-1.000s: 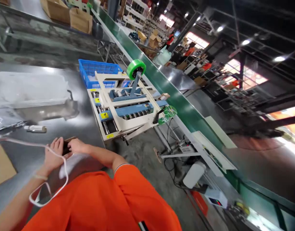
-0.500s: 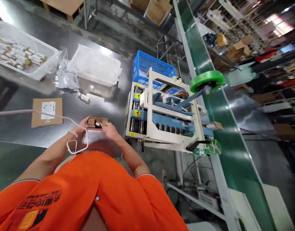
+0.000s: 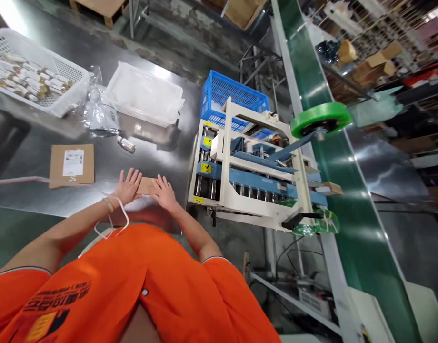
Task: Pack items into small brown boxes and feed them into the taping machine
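Observation:
A small brown cardboard box [image 3: 146, 186] lies on the metal table close to my body, its top flaps folded down. My left hand [image 3: 127, 187] rests against the box's left end with fingers stretched out and apart. At the right end, my right hand [image 3: 164, 193] lies flat with its fingers spread. What was inside the box is now hidden. Farther off on the table is a small white cylindrical part [image 3: 126, 144]. Left of my hands lies a flat piece of cardboard [image 3: 58, 164] bearing a white label [image 3: 73, 163].
A white basket [image 3: 67, 71] of white-and-brass parts stands far left, beside a plastic bag [image 3: 102, 114] and a white tray [image 3: 147, 114]. To the right are a box-sealing machine [image 3: 240, 178], a blue crate [image 3: 236, 93] and a green conveyor belt [image 3: 342, 162]. A white cord crosses my left forearm.
The box was open with its contents showing; its flaps are now down over them. Both hands have gone from gripping its sides to lying flat at its ends.

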Tool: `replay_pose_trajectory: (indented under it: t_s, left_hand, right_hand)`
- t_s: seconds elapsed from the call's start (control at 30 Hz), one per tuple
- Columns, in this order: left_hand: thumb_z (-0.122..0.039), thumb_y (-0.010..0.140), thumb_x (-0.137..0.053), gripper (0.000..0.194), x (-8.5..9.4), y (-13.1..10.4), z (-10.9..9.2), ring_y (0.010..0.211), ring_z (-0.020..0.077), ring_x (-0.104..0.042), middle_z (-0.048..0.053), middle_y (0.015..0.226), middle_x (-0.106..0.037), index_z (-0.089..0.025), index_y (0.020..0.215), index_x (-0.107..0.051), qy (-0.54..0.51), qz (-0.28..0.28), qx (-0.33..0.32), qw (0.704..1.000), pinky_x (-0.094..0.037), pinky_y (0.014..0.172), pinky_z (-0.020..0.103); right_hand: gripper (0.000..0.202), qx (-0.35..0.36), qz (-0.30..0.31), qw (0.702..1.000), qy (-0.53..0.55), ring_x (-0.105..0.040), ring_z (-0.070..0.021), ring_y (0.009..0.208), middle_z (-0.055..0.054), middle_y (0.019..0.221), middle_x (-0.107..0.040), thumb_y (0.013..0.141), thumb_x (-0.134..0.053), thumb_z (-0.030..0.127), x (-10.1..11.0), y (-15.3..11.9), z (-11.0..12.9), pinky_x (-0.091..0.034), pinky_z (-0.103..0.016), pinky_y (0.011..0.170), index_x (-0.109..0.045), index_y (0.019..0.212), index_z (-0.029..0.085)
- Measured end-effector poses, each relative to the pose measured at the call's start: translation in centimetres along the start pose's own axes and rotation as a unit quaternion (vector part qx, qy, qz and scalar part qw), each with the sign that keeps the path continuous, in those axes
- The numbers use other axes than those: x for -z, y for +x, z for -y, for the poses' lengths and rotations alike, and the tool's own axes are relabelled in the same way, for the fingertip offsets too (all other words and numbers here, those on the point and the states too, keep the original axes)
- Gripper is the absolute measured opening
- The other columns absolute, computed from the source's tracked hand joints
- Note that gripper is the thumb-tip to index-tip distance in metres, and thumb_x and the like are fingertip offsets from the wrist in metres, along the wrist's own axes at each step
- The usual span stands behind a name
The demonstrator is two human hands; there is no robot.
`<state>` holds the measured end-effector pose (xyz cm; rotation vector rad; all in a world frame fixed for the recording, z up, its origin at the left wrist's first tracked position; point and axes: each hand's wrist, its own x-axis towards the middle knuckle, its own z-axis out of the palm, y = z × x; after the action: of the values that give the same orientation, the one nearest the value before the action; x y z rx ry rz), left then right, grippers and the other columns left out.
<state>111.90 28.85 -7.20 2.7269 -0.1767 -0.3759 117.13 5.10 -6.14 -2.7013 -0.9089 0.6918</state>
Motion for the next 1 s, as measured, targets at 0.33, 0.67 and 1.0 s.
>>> replay_pose_trajectory:
  t_s: [0.33, 0.67, 1.0]
  left_hand:
    - [-0.047, 0.095, -0.075, 0.096, -0.4, 14.6, -2.2, 0.146, 0.0533, -0.062, 0.04, 0.164, -0.057, 0.005, 0.17, -0.046, 0.0, -0.037, -0.031, 0.999, -0.049, 0.126, 0.058]
    - [-0.037, 0.086, -0.088, 0.109, -2.4, 37.7, -15.4, 0.165, 0.0626, -0.042, 0.043, 0.176, -0.045, 0.004, 0.175, -0.04, -0.162, -0.021, -0.12, 0.979, -0.032, 0.137, 0.069]
    - [-0.034, 0.105, -0.073, 0.097, -3.0, 28.8, -12.8, 0.176, 0.0493, -0.035, 0.042, 0.185, -0.033, 0.008, 0.18, -0.027, -0.307, -0.139, 0.018, 0.941, -0.038, 0.14, 0.06]
  right_hand:
    - [0.06, -0.254, -0.158, 0.954, 0.03, -0.074, -0.0413, 0.13, -0.031, 0.143, -0.075, 0.111, -0.075, 0.042, -6.5, -3.7, -6.6, -0.063, -0.057, 0.112, -0.068, 0.16, 0.009]
    - [0.061, -0.208, -0.015, 0.977, -0.035, -0.075, -0.046, 0.132, -0.032, 0.149, -0.072, 0.12, -0.05, 0.051, -9.3, -4.6, -8.0, -0.066, -0.065, 0.107, -0.065, 0.17, 0.017]
    - [0.048, -0.199, -0.139, 0.97, -0.025, -0.076, -0.0442, 0.124, -0.029, 0.132, -0.076, 0.113, -0.065, 0.041, -12.2, -4.8, -10.0, -0.065, -0.063, 0.105, -0.074, 0.153, 0.016]
